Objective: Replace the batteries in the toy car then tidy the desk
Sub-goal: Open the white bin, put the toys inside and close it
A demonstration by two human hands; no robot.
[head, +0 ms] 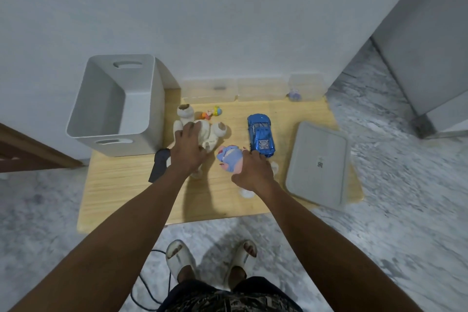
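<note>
A blue toy car (260,135) lies on the wooden desk (131,185), right of centre, untouched. My left hand (187,149) rests on a cream plush bear (207,134) lying on its back, fingers curled over its body. My right hand (253,170) grips a small blue and pink plush toy (229,158) just left of the car. A dark grey object (159,164) lies beside my left wrist, partly hidden by it.
An empty grey storage bin (111,106) stands at the desk's back left. Its grey lid (317,164) lies flat at the right edge. Clear plastic boxes (258,88) line the wall. A small colourful toy (211,112) sits behind the bear. My sandalled feet are below.
</note>
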